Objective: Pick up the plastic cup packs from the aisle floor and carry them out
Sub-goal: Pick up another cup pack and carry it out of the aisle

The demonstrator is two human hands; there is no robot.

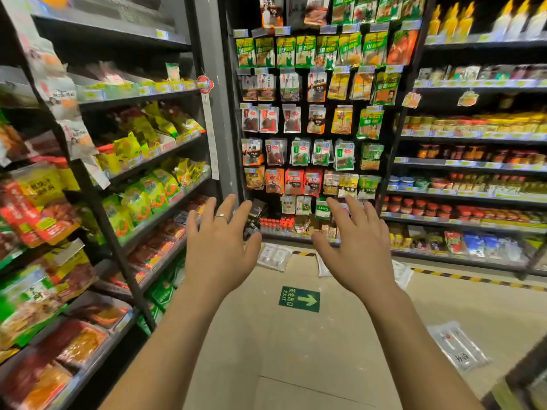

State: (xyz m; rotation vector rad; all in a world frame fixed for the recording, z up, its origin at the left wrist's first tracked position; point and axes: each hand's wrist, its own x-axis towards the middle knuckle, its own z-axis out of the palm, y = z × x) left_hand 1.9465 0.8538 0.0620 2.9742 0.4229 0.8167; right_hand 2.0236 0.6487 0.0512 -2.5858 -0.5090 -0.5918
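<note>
Head view: a shop aisle is seen, both bare arms stretched forward over the floor (296,350). The left hand (219,247) is held palm down, fingers spread apart, nothing gripped; a ring (221,216) is worn on one finger. The right hand (361,250) is likewise spread wide and empty.

Plastic cup packs are seen lying flat on the floor: one pack (273,255) at the foot of the end rack, between the two hands in the picture; another (322,266) partly hidden behind the right hand; a third (401,272) just right of the right wrist; a fourth pack (457,346) nearer, at the right edge by the lower shelf. None is touched.

A green exit arrow sticker (299,298) is stuck on the floor between the forearms. Snack shelves (133,161) are stocked left, hanging packets (310,119) ahead, jars and bottles (473,161) right. Yellow-black tape (473,279) is laid along the right shelf base.
</note>
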